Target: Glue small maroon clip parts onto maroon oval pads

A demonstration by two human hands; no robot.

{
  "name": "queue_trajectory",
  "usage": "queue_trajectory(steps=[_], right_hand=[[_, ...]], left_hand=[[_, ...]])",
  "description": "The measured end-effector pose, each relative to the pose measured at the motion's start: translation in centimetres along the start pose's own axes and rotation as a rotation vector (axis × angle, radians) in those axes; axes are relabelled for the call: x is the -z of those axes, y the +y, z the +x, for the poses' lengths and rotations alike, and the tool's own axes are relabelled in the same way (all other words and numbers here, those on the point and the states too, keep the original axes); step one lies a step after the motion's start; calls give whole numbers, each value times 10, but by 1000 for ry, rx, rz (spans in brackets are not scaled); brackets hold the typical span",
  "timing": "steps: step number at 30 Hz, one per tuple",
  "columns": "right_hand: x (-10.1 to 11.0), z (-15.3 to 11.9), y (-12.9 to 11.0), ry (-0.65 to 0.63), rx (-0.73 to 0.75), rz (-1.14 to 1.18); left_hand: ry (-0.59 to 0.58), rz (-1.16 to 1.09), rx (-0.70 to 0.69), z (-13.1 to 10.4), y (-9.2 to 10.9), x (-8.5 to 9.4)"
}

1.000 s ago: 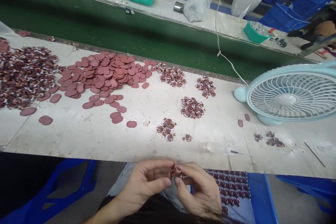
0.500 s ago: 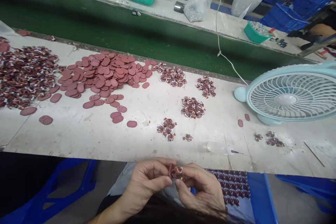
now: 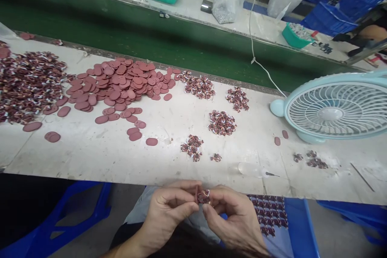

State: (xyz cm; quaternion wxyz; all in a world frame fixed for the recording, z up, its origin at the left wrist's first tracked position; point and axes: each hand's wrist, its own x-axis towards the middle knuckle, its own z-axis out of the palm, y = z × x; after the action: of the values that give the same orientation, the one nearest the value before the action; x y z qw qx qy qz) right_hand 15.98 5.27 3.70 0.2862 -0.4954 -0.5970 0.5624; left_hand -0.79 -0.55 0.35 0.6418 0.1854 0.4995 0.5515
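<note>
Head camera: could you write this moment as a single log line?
left hand: pinching small maroon piece | right hand: pinching same piece | place: below table edge | nearby: pile of maroon ovals, fan

Both hands, the left hand [image 3: 165,213] and the right hand [image 3: 234,219], were bare, ungloved and without rings. Forearms were uncovered; dark clothing showed beneath them.

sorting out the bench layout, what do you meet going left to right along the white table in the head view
Heap of small dark red printed pieces → pile of flat red ovals → small cluster of printed pieces → clear dropper bottle → pale blue fan.
</note>
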Motion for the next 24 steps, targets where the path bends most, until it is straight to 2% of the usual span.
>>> queue_trajectory(steps=[7,10,17,24], right_hand=[[7,5,-6,-84,-88,-68],[8,6,-9,-98,-44,-115],[4,9,-15,-42,172,-229],[6,10,-17,-54,192,-203]], left_hand=[[9,-49,26,2,-4,-2],[9,-47,39,4,-4,-3],[-2,-66,12,4,-1,-3],[-12,-190,10,1,-10,-6]])
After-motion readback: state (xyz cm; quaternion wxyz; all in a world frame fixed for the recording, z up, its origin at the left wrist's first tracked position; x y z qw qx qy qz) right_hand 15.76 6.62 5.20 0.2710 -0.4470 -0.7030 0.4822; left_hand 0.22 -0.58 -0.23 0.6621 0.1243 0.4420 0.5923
